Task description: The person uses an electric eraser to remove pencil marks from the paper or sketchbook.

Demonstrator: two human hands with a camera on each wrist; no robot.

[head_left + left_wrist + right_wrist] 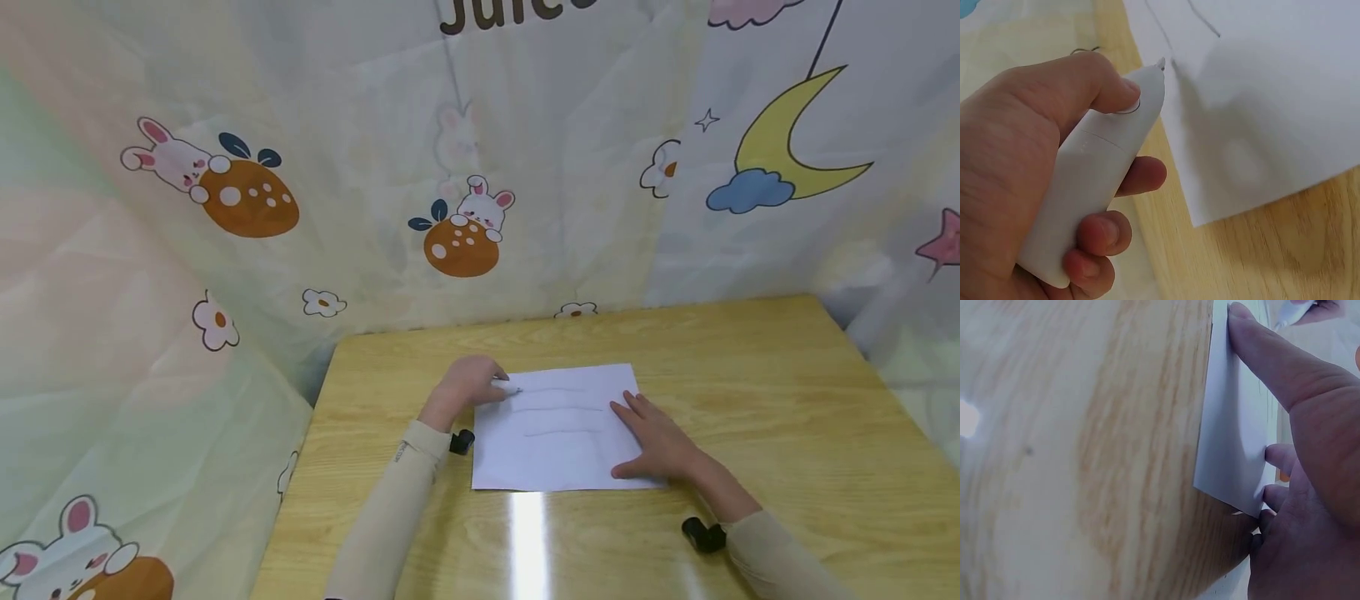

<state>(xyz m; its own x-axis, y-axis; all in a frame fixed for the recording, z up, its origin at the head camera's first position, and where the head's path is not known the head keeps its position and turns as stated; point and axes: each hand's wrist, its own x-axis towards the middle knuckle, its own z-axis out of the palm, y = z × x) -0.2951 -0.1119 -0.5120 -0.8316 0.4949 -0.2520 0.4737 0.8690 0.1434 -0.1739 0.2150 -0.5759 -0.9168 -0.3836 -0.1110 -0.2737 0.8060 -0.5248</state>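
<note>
My left hand (468, 382) grips a white utility cutter (1100, 147), its thumb pressed on the round button near the front. A small pointed tip pokes out of the cutter, right at the end of a line close to the paper's left edge. The sheet of white paper (551, 462) lies flat on the table and carries 3 roughly parallel, slightly wavy thin lines across its upper half. On its right side my right hand (663, 442) rests with fingers spread, thumb by the lower edge and fingertips higher up, holding nothing.
The wooden table (390, 400) reaches back to a hanging cloth (360, 250) printed with rabbits, flowers and a moon. A black wrist camera (462, 442) sits beside the left wrist, another black one (703, 534) by the right. Light glares on the table's front.
</note>
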